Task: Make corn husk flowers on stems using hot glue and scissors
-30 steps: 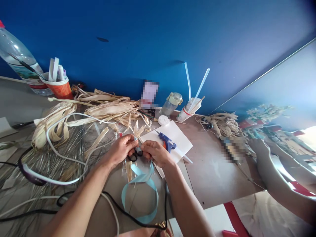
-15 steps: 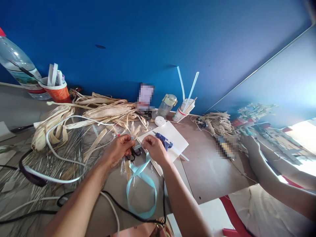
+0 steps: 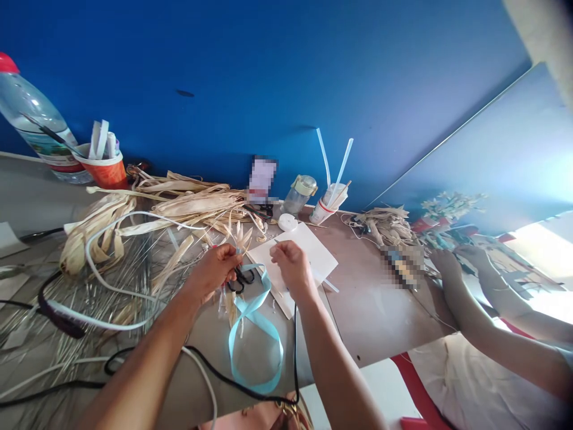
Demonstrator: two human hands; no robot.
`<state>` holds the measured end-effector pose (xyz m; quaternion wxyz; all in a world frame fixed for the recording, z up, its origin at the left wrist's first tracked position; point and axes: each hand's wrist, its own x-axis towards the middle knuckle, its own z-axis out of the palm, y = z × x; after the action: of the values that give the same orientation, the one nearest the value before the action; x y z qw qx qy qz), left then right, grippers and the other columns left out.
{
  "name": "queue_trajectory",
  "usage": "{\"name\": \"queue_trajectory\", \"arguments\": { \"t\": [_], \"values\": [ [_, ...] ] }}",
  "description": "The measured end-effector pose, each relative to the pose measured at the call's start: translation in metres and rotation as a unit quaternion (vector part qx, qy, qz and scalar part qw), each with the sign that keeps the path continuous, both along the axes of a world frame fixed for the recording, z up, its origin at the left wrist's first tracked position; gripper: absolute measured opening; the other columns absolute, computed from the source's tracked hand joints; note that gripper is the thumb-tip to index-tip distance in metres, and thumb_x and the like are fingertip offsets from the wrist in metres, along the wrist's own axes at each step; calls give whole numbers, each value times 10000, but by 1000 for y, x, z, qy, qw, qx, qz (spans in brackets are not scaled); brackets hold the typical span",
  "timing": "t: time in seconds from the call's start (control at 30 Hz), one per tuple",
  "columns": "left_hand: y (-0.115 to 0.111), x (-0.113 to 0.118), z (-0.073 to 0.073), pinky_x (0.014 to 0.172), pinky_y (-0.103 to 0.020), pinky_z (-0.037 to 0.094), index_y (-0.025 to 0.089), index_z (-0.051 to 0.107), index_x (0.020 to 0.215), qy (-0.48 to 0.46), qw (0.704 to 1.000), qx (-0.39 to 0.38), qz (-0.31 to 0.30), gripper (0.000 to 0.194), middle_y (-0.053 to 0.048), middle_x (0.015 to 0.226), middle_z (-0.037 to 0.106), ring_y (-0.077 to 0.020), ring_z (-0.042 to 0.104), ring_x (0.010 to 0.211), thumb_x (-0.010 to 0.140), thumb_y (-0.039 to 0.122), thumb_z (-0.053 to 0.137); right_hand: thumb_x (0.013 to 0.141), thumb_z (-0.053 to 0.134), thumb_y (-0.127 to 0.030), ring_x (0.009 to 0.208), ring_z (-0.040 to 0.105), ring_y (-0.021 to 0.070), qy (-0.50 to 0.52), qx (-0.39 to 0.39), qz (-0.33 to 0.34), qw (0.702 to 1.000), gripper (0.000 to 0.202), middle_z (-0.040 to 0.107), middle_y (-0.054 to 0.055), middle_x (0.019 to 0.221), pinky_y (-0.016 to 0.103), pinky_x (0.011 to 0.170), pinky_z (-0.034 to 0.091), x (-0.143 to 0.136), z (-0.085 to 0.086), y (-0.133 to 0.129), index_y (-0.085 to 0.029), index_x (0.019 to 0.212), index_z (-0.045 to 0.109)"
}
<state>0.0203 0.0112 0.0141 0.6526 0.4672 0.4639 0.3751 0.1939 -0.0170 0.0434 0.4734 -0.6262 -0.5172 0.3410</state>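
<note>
My left hand is closed in a pinch around the base of a small pale corn-husk flower. A light-blue ribbon runs from beside these fingertips and hangs down in a twisted loop. To the right, my right hand is apart from the ribbon, its fingers curled together over the white board. It covers most of the blue glue gun; only the thin nozzle tip shows by the fingers. Whether the fingers grip the gun is hidden. Black-handled scissors are just under my left hand.
Dried corn husks and thin wires cover the left side, with cables across them. At the back are a glass jar, a paper cup and a large bottle. Another person's arms are at right.
My right hand has let go of the ribbon and moved slightly right and up, over the glue gun. The ribbon's upper part now droops from my left hand. The view has shifted slightly.
</note>
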Motion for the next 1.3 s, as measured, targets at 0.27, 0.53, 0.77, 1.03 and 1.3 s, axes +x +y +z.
{"name": "queue_trajectory", "arguments": {
  "t": [0.27,0.53,0.77,1.03,1.3],
  "values": [
    [1,-1,-7,388,-190,267,162,532,734,2,1000,23,1,259,47,634,543,-41,403,404,724,392,651,820,517,-462,525,410,122,-73,-22,-105,992,402,455,-21,515,260,528,333,56,-3,-58,-206,519,446],
    [1,3,-9,385,-192,256,160,549,704,7,999,39,10,304,48,595,549,-41,391,387,662,421,701,718,539,-370,550,483,157,-118,-60,-185,974,195,564,4,586,275,545,386,89,-20,-72,-194,656,594],
    [0,5,-6,393,-187,270,166,546,691,9,999,44,22,287,52,587,552,-39,390,380,653,417,681,784,459,-311,706,612,199,-219,-115,-159,956,226,668,61,732,296,641,445,72,-15,-52,-194,717,640],
    [3,7,-19,410,-211,330,181,544,687,-8,999,46,24,263,41,636,597,-48,408,369,643,396,689,697,660,-489,835,640,325,-331,-242,-103,906,370,687,159,738,377,665,440,50,-15,-27,-218,513,487],
    [4,6,-21,425,-230,351,182,539,673,-19,998,49,26,293,36,621,596,-61,409,369,629,422,700,703,606,-392,592,610,195,-65,-193,-121,971,232,612,65,617,292,505,452,61,-21,-23,-204,609,507]
  ]
}}
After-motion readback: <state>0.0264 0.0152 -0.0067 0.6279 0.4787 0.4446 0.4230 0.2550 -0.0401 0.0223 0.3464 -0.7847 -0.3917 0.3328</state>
